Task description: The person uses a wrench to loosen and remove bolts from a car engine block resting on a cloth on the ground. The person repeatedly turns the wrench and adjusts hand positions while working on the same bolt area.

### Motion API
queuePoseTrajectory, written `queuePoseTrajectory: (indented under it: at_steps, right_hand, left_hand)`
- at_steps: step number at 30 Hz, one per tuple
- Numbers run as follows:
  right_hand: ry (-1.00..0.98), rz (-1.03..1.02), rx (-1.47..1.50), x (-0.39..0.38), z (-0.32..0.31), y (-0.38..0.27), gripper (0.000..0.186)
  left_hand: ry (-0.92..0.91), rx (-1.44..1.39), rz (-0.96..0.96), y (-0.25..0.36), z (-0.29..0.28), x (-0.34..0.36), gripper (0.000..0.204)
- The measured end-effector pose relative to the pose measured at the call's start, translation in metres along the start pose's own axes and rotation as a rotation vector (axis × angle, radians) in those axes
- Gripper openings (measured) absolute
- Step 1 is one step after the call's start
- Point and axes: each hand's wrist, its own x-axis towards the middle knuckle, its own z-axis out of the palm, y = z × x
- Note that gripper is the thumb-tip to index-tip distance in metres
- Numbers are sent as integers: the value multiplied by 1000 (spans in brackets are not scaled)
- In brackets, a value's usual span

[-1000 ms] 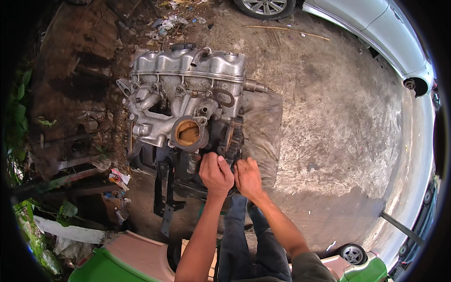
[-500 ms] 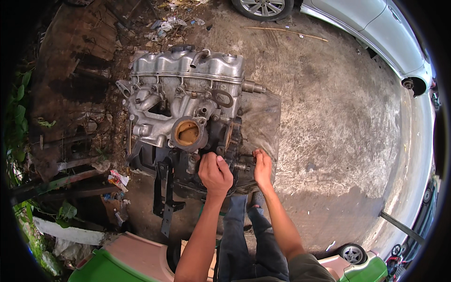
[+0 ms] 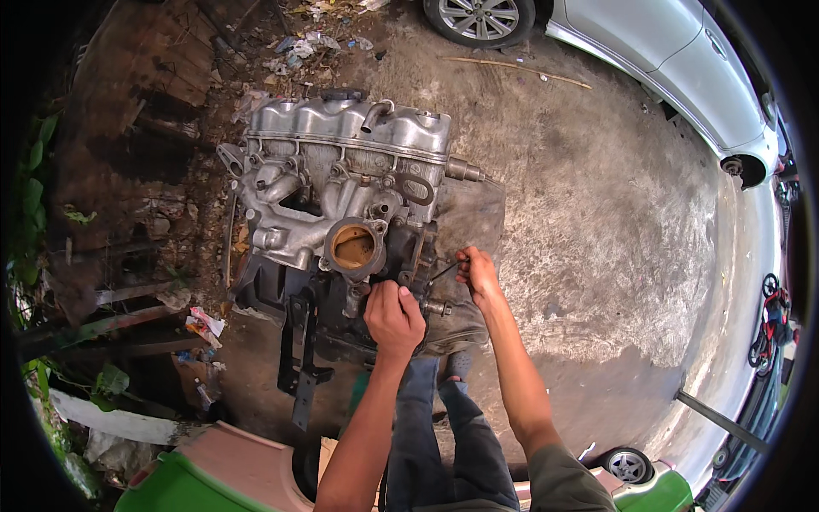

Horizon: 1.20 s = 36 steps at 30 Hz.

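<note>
A silver and dark engine (image 3: 350, 136) fills the middle, with an intake manifold (image 3: 281, 247) and an open round flange stained orange-brown (image 3: 354, 246). My left hand (image 3: 394, 320) is closed at the dark lower block just below that flange; what its fingers grip is hidden. My right hand (image 3: 476, 277), right of the block, pinches a thin dark rod (image 3: 445, 269) that slants down-left toward the engine. A short metal shaft end (image 3: 439, 309) sticks out below the rod. A black bracket (image 3: 299, 358) hangs at the lower left of the engine.
A silver car (image 3: 657, 51) stands at top right, a motorbike (image 3: 768, 320) at the far right. Litter (image 3: 299, 47), dark debris (image 3: 136, 213) and plants (image 3: 34, 188) lie left and behind. A green and pink vehicle body (image 3: 196, 478) shows at the bottom, a pole (image 3: 717, 418) lower right.
My right hand has moved away from beside my left hand, rightward and up, with the thin rod now visible in it. My left hand stays at much the same place on the engine.
</note>
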Motion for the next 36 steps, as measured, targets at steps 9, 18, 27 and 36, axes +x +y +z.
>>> queuePoseTrajectory:
  at_steps: [9,18,27,36]
  right_hand:
    - [-83,78,23,17,0,-8,29]
    - [-95,142,199,19,-5,-6,24]
    - [-164,-151,-102,11,-3,13,25]
    - [-252,-835,-1037,-93,19,27,18]
  left_hand:
    - [13,9,2,-1,0,1,24]
    - [17,7,21,-3,0,1,25]
    - [4,42,10,-3,1,-1,26]
    - [27,21,2,-1,4,0,28]
